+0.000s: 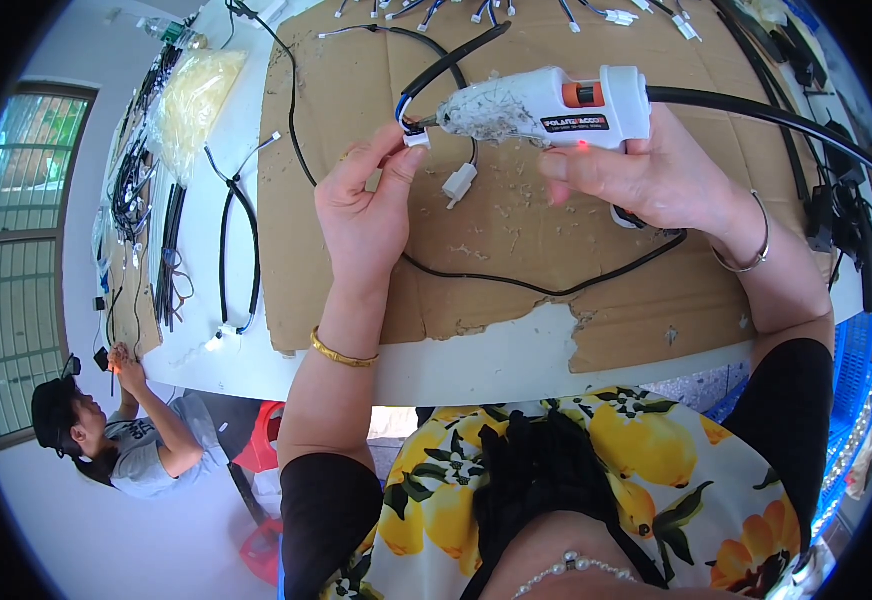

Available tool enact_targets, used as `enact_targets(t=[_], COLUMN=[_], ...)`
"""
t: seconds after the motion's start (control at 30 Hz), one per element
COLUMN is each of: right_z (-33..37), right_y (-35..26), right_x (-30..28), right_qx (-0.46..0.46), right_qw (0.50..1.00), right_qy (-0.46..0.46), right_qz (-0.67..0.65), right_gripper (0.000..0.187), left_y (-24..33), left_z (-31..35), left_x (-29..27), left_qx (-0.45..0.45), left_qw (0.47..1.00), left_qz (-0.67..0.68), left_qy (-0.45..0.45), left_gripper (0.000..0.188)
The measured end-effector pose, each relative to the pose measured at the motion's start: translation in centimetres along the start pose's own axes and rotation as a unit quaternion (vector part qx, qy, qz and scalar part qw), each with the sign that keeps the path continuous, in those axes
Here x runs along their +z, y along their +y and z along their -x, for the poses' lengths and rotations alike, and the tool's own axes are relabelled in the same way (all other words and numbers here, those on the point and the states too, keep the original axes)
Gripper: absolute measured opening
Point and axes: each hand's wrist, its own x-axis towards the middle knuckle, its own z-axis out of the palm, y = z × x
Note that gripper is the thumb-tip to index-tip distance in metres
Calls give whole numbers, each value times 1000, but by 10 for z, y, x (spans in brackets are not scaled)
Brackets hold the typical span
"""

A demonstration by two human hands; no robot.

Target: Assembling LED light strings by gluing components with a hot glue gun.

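Observation:
My left hand (364, 205) pinches a small white wire connector (416, 139) between thumb and fingertips. Blue, white and dark wires run from it up into a black-sleeved cable (456, 57). My right hand (671, 175) is wrapped round a white glue gun (546, 105), whose barrel is crusted with dried glue and whose side glows with a red light. The gun lies level, its nozzle pointing left and touching or nearly touching the wire end of the connector. Just below the barrel, another white connector (460, 183) hangs on a dark cable.
Torn cardboard (516, 240) with glue shreds covers the white table (456, 370). Wire harnesses lie along its far edge; another harness (224, 240) and a plastic bag (196, 95) sit left. The gun's black cord (776, 122) runs right. Blue crates (851, 400) stand lower right. A co-worker (146, 440) works at far left.

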Motion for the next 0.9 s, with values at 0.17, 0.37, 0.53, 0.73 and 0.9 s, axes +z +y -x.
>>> enact_targets(t=[0.17,0.37,0.53,0.73,0.9], right_z=[-1,-1,-2,-2,-1], right_y=[1,0,-5,-4,-3], right_x=[2,-1,0,0,1], right_qx=[-11,2,-13,-5,1], right_qw=[1000,1000,999,999,999], right_qy=[1,-11,0,-4,-11], right_qz=[-7,-18,-51,-46,-47], right_gripper=[17,16,17,18,18], left_y=[-2,-1,2,4,2], left_z=[0,1,-1,0,1], left_x=[0,-1,-1,-2,-1], left_qx=[-1,-3,-25,-15,-8], left_qw=[1000,1000,998,998,999], left_qz=[14,19,60,54,47], left_qy=[2,-3,-5,-12,-22], left_gripper=[20,21,19,19,18])
